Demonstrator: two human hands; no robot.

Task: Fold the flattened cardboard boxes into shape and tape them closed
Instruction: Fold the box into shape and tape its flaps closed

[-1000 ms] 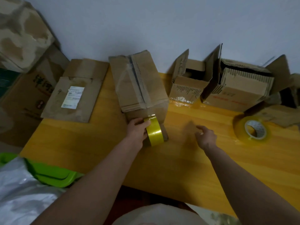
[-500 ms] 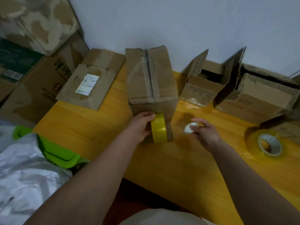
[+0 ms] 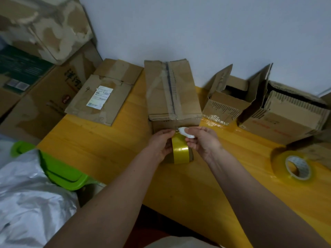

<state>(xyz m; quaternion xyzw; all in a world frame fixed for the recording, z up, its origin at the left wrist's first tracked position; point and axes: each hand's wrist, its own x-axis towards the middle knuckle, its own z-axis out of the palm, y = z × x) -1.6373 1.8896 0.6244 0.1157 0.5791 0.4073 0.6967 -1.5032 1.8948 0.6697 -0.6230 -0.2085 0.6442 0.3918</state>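
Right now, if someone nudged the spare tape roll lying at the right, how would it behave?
The spare tape roll lies flat on the table, so it would probably slide, not roll. Its thick winding suggests some weight. The glossy surface looks slippery.

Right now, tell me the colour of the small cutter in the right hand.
White; the cutter shows best in the head view.

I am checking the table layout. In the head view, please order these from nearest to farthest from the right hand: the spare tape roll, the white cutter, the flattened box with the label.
1. white cutter: in the right hand.
2. flattened box with the label: far left.
3. spare tape roll: right edge.
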